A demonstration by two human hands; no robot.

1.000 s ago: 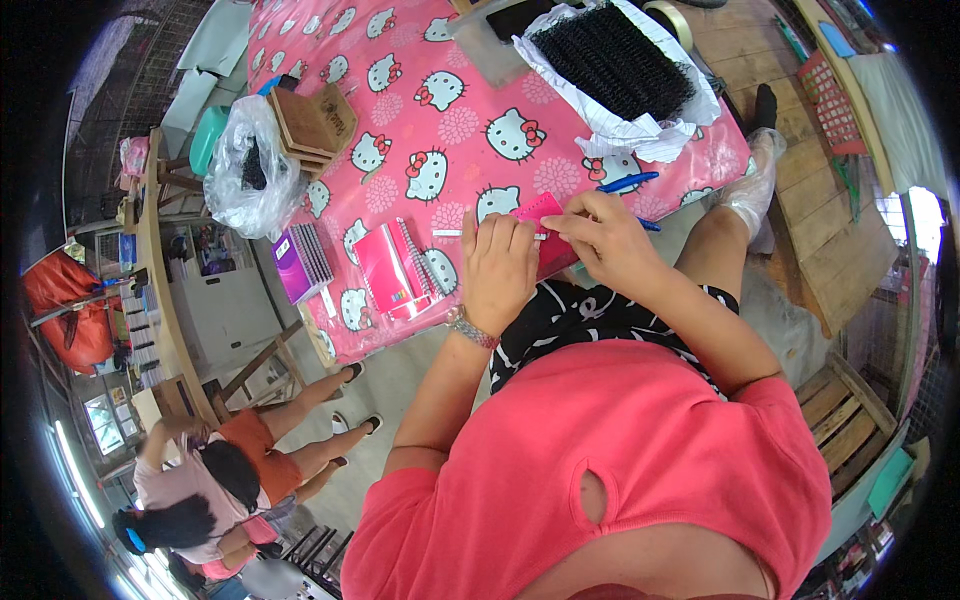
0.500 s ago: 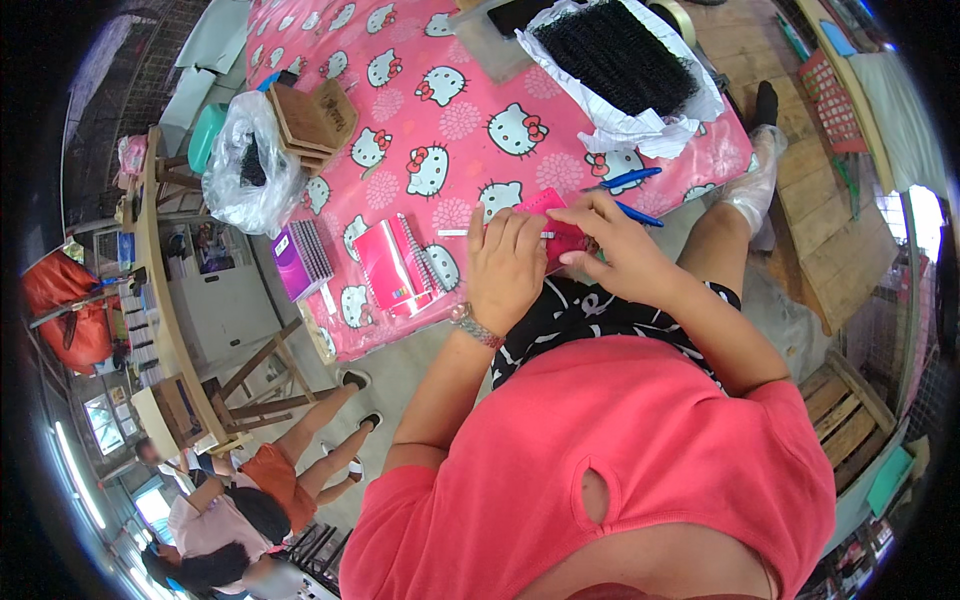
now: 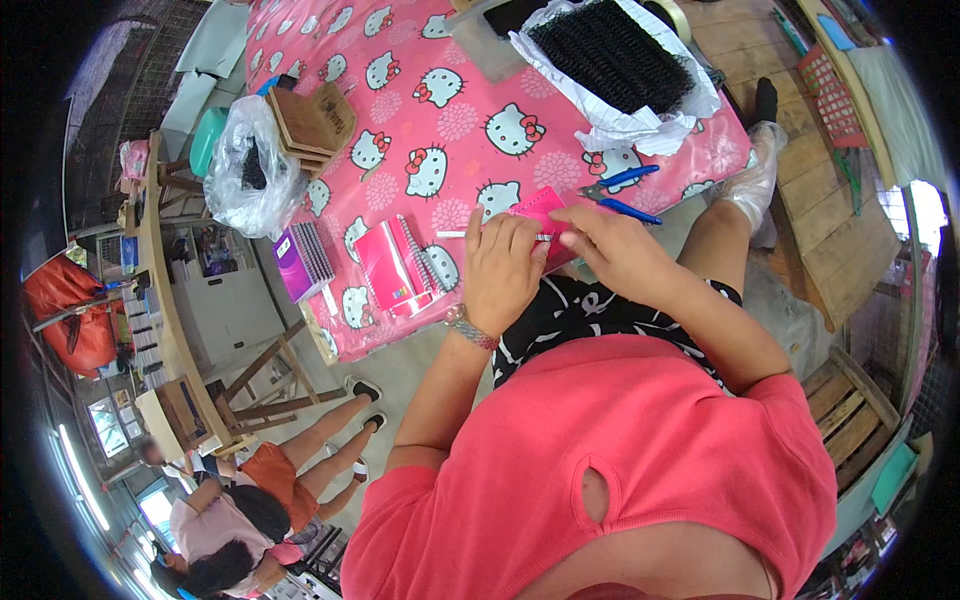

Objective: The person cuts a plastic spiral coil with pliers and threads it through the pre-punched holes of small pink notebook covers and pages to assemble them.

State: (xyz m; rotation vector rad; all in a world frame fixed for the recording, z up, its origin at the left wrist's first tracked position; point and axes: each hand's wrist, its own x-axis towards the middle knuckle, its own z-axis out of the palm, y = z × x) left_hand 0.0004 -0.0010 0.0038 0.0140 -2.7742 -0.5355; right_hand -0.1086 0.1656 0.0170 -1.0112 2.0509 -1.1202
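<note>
At the near edge of the table my left hand lies with bent fingers over a small pink punched sheet, like a notebook cover, pressing it down. A thin white strip sticks out left from under those fingers. My right hand is closed at the sheet's right side, thumb and fingers at its edge. The sheet's lower part is mostly hidden by my hands. Just beyond the right hand rest blue-handled cutters, jaws pointing left. A pink spiral notebook lies left of my left hand.
Purple spiral notebooks are stacked at the table's left edge, near brown boards and a clear plastic bag. Black curly hair-like material lies on white paper at the back right. Other people are at the lower left.
My right hand has shifted slightly down, uncovering the jaws of the cutters. The pink sheet looks flatter, and the dark gap between my hands has closed.
</note>
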